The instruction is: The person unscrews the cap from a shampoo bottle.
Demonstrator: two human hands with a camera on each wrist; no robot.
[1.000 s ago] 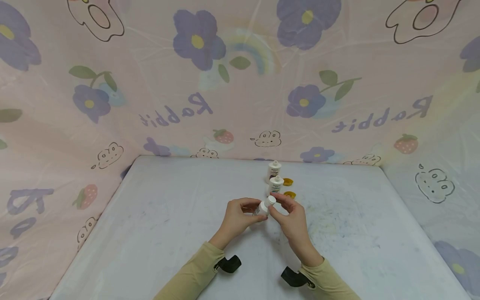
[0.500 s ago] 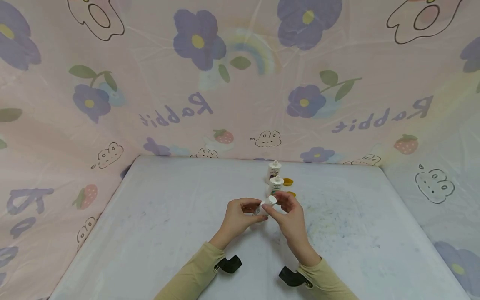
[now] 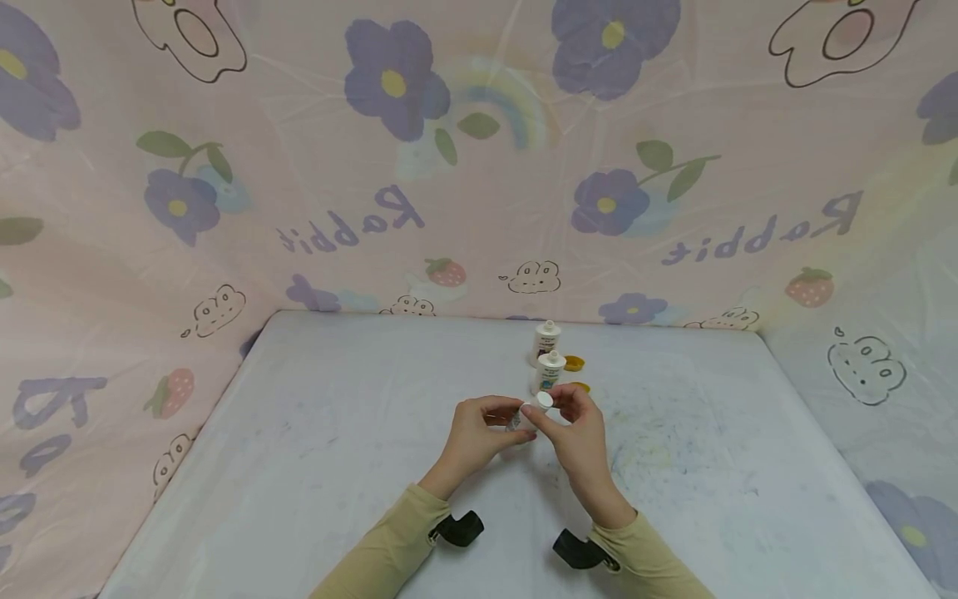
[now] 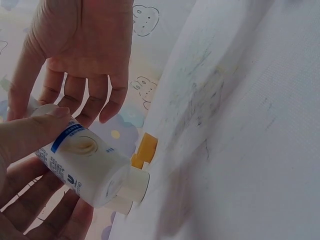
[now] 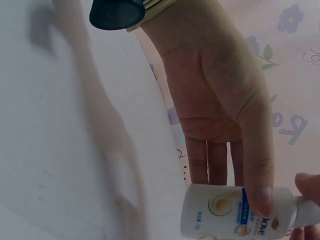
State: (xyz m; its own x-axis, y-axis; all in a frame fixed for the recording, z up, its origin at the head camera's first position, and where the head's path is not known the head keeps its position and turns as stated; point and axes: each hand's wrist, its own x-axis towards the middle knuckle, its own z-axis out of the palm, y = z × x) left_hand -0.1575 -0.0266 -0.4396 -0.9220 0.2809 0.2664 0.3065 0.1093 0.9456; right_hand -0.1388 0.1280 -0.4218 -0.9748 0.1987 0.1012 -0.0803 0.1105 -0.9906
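Over the middle of the table, my left hand (image 3: 473,433) grips the body of a small white Dove bottle (image 5: 227,215), thumb across its label. The bottle is tilted, its top toward my right hand (image 3: 584,437). That hand pinches the white cap (image 3: 545,401) between thumb and fingers, which partly cover it. In the right wrist view the narrower top end (image 5: 302,212) still lies in line with the body. Whether the cap is loose I cannot tell. Just behind the hands, two more white bottles stand upright, a nearer bottle (image 3: 550,373) and a farther bottle (image 3: 546,339), both with narrow bare tops.
To the right of the standing bottles lie two yellow caps, the farther cap (image 3: 574,363) and a nearer cap (image 3: 581,388) partly behind my right hand. The white tabletop (image 3: 314,466) carries faint smudges. A patterned curtain (image 3: 479,191) encloses its back and sides.
My right hand has shifted slightly left, its thumb moving across the bottle's neck and fingers curling more behind the cap. The left hand and standing bottles have stayed put.
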